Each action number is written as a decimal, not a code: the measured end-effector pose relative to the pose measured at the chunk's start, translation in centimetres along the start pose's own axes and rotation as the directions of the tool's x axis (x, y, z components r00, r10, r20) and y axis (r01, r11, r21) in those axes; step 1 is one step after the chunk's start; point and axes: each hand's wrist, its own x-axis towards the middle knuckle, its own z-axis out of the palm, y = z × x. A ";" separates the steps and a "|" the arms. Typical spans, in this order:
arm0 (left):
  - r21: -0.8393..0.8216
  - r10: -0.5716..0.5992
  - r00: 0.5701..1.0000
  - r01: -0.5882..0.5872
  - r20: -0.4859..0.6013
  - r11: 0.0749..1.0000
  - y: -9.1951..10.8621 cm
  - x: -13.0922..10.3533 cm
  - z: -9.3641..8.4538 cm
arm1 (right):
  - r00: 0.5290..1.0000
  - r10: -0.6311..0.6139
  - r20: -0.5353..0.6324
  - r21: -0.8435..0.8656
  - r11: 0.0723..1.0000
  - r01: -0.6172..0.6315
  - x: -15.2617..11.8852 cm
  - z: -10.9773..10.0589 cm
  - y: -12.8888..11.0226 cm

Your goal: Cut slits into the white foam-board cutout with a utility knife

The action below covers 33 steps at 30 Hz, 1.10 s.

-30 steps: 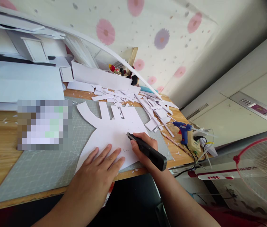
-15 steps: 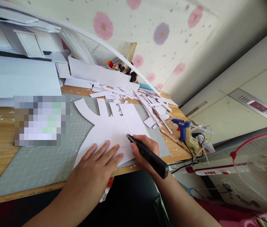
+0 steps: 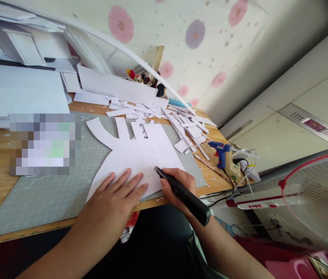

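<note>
A white foam board sheet with curved and straight strips cut along its far edge lies on the grey-green cutting mat. Fingers spread, my left hand rests flat on the near part of the sheet. My right hand is closed around a black utility knife. The knife's front end points away and to the left, low over the sheet, close to faint pencil marks. Whether the blade touches the sheet is too small to tell.
White offcuts are heaped behind and right of the mat. A blue glue gun stands at the right by cords. Larger white boards fill the back left, near a blurred-out patch. A racket-shaped mesh is at far right.
The whole view has shifted slightly, so things appear a little farther left. My right hand and the knife have moved slightly nearer along the sheet. My left hand stays flat on it.
</note>
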 end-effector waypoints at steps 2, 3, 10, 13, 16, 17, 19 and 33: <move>-0.029 -0.013 1.000 0.014 0.001 0.999 0.0 0.0 0.0 | 1.000 -0.009 -0.002 -0.009 1.000 0.009 -0.2 -0.2 -0.1; -0.041 -0.020 1.000 0.020 0.005 0.999 0.0 0.0 0.0 | 1.000 -0.021 -0.002 -0.018 1.000 0.021 -0.3 -0.3 -0.1; -0.012 -0.042 0.997 0.043 0.069 0.999 0.0 0.3 -0.3 | 0.994 -0.104 0.037 -0.055 0.993 0.106 -1.0 -0.8 -0.5; 0.004 -0.041 0.995 0.041 0.092 0.999 0.0 0.3 -0.4 | 0.992 -0.119 0.042 -0.070 0.990 0.122 -1.4 -1.1 -0.7; -0.012 -0.050 0.994 0.052 0.101 0.999 0.0 0.3 -0.3 | 0.991 -0.127 0.045 -0.070 0.989 0.130 -2.0 -1.6 -1.0; -0.018 -0.052 0.994 0.054 0.099 0.998 -0.1 0.2 -0.3 | 0.991 -0.124 0.046 -0.068 0.990 0.127 -2.2 -1.8 -1.1; -0.027 -0.054 0.994 0.057 0.092 0.998 -0.1 0.2 -0.2 | 0.992 -0.118 0.047 -0.069 0.990 0.121 -2.7 -2.1 -1.3; 0.070 0.002 0.997 -0.008 0.076 0.998 -0.5 0.1 0.0 | 0.972 -0.227 -0.062 -0.067 0.972 0.223 -5.0 -2.0 -1.4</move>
